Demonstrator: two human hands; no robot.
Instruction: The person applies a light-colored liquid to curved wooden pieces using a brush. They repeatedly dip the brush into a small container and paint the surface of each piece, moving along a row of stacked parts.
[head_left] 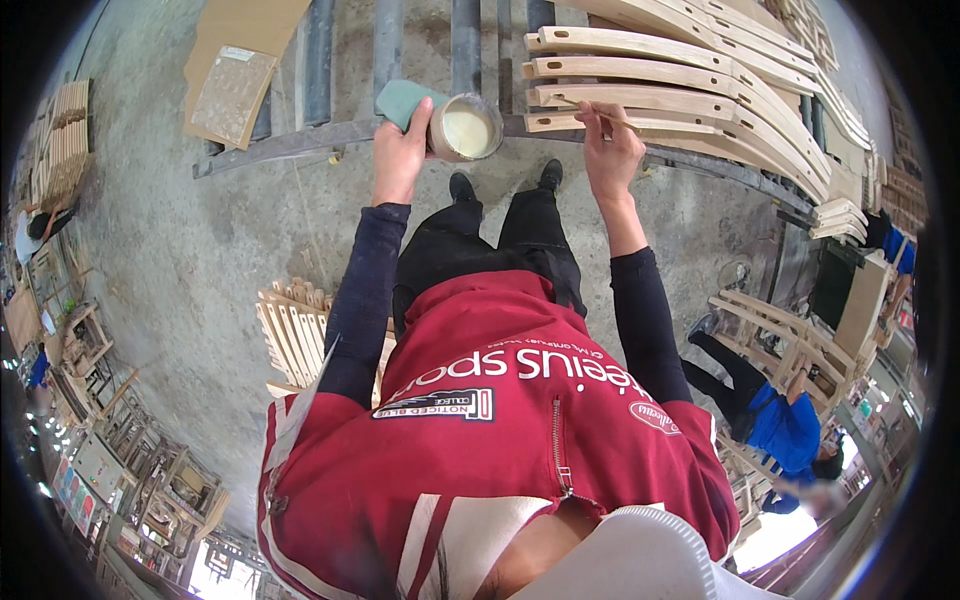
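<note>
My left hand (402,152) is closed round a clear jar (490,145) of cream-coloured liquid (468,132), its open mouth turned up. A teal flat pad (408,102) is pinched against the jar by the same hand, under the thumb. Between the closed fingers of my right hand (612,155) is a thin wooden stick (628,124), held across the end of the nearest curved pale wooden slat (665,124). The stick's tip lies over the slats; whether it touches them I cannot tell. Several such slats (630,68) lie side by side, slots cut near their ends.
The slats rest on a rack of grey metal rollers (466,50) with a front rail (270,148). Brown cardboard (230,95) lies on its left end. More slats (292,335) are stacked by my left side. A person in blue (785,430) works at the right among wooden frames.
</note>
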